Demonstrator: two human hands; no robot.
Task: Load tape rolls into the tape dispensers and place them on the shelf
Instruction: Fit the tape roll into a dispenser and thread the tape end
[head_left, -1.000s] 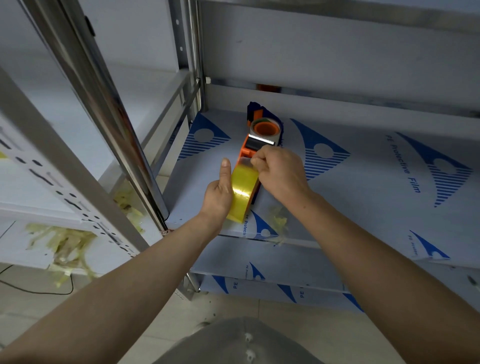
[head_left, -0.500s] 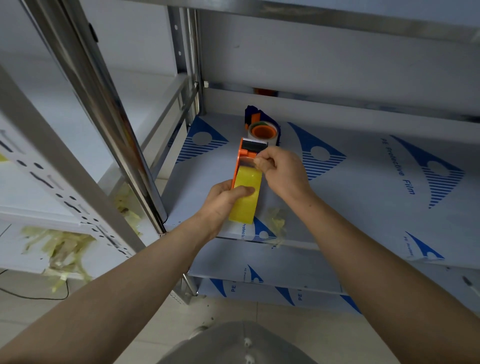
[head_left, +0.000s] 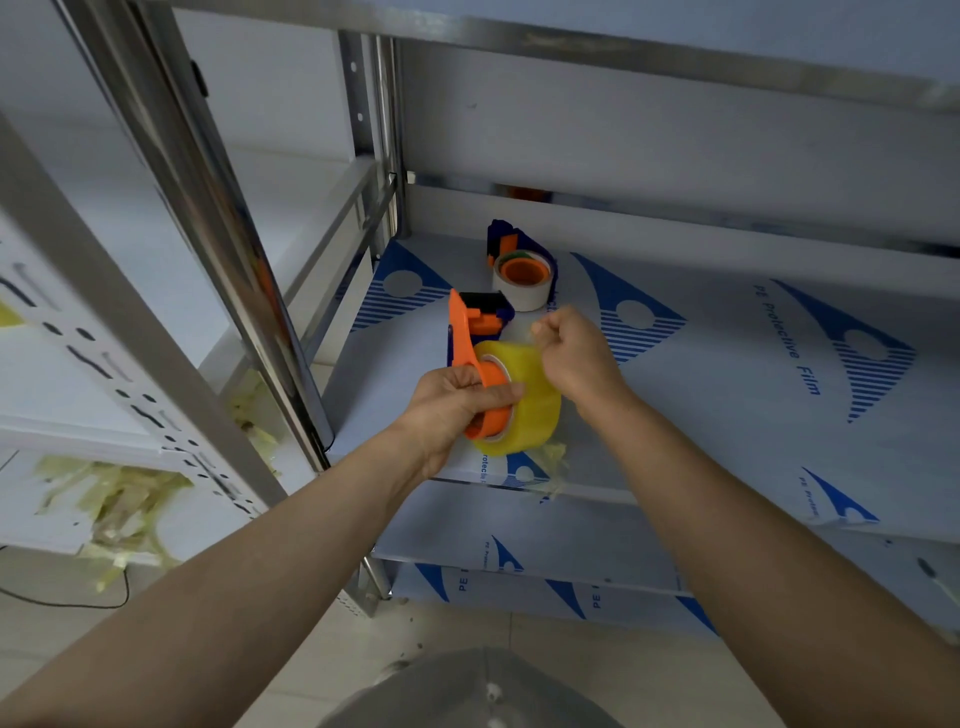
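An orange tape dispenser (head_left: 467, 338) with a yellowish clear tape roll (head_left: 530, 400) on its hub is held above the front of the shelf (head_left: 727, 395). My left hand (head_left: 457, 405) grips the dispenser and roll from the left. My right hand (head_left: 576, 353) pinches the tape's free end just right of the roll. Behind them, a second dispenser, blue with a white roll on an orange hub (head_left: 522, 273), stands at the back of the shelf.
The shelf wears white protective film with blue triangles. Steel uprights (head_left: 223, 249) rise to the left. Torn tape scraps (head_left: 109, 499) litter the lower left shelf, and more lie at the front edge (head_left: 550, 462). A lower shelf (head_left: 545, 545) sits beneath.
The dispenser has turned so the roll's side faces me. My right hand has drawn back to the right with the tape end, and my left grip has shifted around the hub.
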